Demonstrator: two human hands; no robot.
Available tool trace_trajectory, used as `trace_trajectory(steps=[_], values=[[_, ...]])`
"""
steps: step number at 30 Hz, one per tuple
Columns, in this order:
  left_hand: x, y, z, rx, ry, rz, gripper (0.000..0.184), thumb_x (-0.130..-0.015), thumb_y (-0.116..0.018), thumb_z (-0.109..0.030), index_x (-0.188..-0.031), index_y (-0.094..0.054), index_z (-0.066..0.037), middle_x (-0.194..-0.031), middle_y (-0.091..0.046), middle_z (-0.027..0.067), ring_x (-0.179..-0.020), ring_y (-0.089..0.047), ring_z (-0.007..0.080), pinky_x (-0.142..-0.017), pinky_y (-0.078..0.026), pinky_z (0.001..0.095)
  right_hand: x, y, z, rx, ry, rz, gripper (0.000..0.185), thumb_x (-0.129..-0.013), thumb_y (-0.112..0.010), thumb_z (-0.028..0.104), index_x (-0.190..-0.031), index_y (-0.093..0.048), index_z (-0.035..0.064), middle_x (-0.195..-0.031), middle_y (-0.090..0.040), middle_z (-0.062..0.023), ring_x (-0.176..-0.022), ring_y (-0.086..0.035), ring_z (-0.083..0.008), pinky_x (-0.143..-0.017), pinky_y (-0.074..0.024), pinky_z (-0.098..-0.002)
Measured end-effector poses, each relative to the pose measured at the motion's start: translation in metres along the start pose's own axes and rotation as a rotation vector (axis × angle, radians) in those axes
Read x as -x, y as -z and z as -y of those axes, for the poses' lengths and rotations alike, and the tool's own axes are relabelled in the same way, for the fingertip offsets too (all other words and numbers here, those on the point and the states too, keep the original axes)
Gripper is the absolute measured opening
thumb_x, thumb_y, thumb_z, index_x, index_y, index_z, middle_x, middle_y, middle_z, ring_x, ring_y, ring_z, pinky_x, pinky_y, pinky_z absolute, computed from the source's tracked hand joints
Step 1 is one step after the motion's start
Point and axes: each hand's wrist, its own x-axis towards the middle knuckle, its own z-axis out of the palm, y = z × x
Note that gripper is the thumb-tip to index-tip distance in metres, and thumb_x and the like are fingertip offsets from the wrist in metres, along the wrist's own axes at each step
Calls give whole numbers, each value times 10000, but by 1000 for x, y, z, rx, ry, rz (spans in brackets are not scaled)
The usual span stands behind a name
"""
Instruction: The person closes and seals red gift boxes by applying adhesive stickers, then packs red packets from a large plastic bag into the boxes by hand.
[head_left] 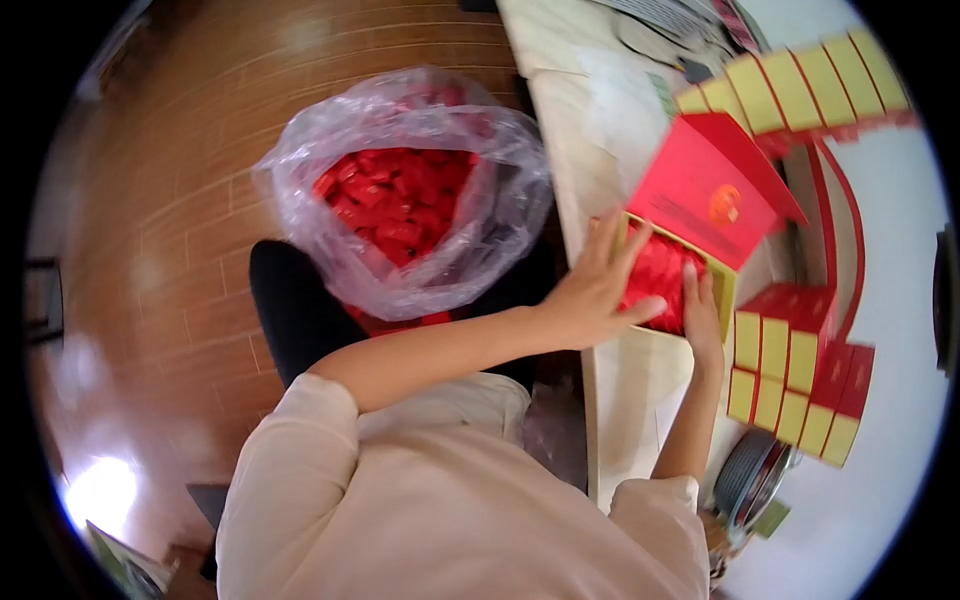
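An open gift box (728, 298) with a yellow rim stands on the table, its red lid (690, 185) folded back. Shiny red packets (655, 272) fill the box. My left hand (590, 290) lies at the box's left side, fingers spread, with fingertips at the rim and the thumb over the packets. On the box's right side, my right hand (703, 312) has its fingers stretched out along the packets and the inner wall. Neither hand is wrapped round anything. Part of the near side of the box is hidden behind my hands.
A clear plastic bag (300, 225) of red wrapped packets (400, 200) stands open by my legs. Red and yellow boxes (785, 350) are stacked to the right, with another row (800, 90) at the back. A round metal tin (750, 480) sits near the table's (625, 400) near right.
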Motion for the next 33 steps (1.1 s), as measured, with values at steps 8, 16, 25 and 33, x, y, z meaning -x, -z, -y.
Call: trace_trajectory(steps=[8, 16, 25, 33], values=[[21, 57, 50, 175, -77, -240, 570, -938, -547, -355, -1360, -359, -22, -1400, -323, 263, -1325, -290, 417, -1110, -232, 484, 29, 0, 86, 627, 168, -395, 415, -980, -476, 335, -1241, -525, 16, -1130, -608, -230, -996, -596, -409, -835, -480, -469], [107, 211, 185, 150, 419, -766, 236, -963, -522, -149, -1162, -582, -37, -1114, -594, 79, -1038, -550, 167, -936, -424, 303, 15, -200, 227, -98, 603, 159, 261, -902, -607, 129, -1148, -607, 42, -960, -637, -122, -850, -624, -221, -776, -498, -315], [179, 283, 271, 291, 764, -1031, 239, -978, -498, -132, -1173, -574, -16, -1093, -629, 68, -1004, -577, 136, -930, -427, 272, -141, -494, 188, 233, 382, 464, 939, -761, -749, 401, -1459, -230, 49, -1361, -361, -330, -1208, -438, -484, -1016, -389, -494], [147, 285, 283, 448, 763, -946, 215, -975, -491, -117, -1142, -577, -13, -1002, -637, 71, -959, -597, 127, -876, -459, 261, -202, -567, 186, 676, 182, 539, 1268, -617, -824, 469, -1519, -1, 125, -1490, -211, -311, -1312, -343, -488, -1084, -326, -504]])
